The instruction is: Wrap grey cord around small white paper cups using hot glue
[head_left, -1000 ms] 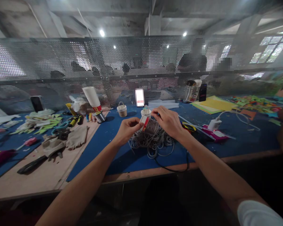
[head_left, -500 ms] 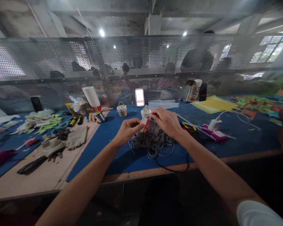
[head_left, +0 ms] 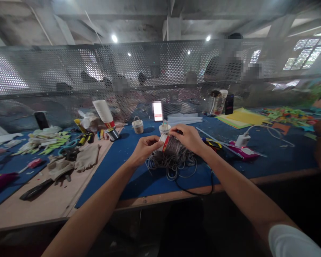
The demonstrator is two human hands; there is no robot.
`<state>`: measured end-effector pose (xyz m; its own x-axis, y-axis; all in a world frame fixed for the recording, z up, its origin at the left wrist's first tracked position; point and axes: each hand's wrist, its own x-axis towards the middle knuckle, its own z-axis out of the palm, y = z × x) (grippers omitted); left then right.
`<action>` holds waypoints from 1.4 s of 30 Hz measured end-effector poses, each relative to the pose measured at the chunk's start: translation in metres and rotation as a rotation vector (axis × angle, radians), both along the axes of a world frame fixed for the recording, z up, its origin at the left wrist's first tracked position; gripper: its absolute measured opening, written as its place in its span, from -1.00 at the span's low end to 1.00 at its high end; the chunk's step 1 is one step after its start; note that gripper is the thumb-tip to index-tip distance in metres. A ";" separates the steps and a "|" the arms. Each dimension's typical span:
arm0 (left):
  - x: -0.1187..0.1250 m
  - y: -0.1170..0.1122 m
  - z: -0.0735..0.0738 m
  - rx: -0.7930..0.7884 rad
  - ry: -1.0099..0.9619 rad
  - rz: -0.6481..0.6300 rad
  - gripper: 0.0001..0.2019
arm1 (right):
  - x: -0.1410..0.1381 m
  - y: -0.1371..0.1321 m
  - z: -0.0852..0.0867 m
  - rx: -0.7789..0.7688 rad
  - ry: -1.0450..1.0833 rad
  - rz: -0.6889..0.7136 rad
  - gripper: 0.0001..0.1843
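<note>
A person's left hand (head_left: 145, 149) pinches the rim of a red-and-white paper cup (head_left: 164, 142), thumb and fingers closed on it; the cup is tilted sideways over a pile of grey cord (head_left: 171, 166) on a blue mat (head_left: 96, 178). The right hand (head_left: 187, 137) bunches its fingers at the cord-wrapped end — whether they grip a strand, I cannot tell. The step looks like winding; another turn would call for a steady left hold and even tension.
</note>
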<state>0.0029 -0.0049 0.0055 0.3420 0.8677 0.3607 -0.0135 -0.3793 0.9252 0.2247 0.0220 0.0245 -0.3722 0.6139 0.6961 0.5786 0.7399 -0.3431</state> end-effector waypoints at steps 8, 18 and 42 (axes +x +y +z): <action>0.000 0.004 -0.002 0.028 -0.052 0.048 -0.79 | 0.013 -0.006 -0.002 -0.050 0.197 -0.020 -0.63; 0.000 0.006 -0.004 0.066 -0.034 0.139 -0.77 | 0.010 -0.019 -0.011 -0.027 0.199 0.077 -0.83; 0.000 0.007 0.001 0.154 0.004 0.342 -0.79 | 0.006 -0.040 -0.017 0.051 0.108 -0.005 -0.93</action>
<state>0.0032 0.0021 0.0065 0.0436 0.8677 0.4951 0.1412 -0.4960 0.8568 0.2306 -0.0185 0.0071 -0.2900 0.5780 0.7628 0.5441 0.7552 -0.3655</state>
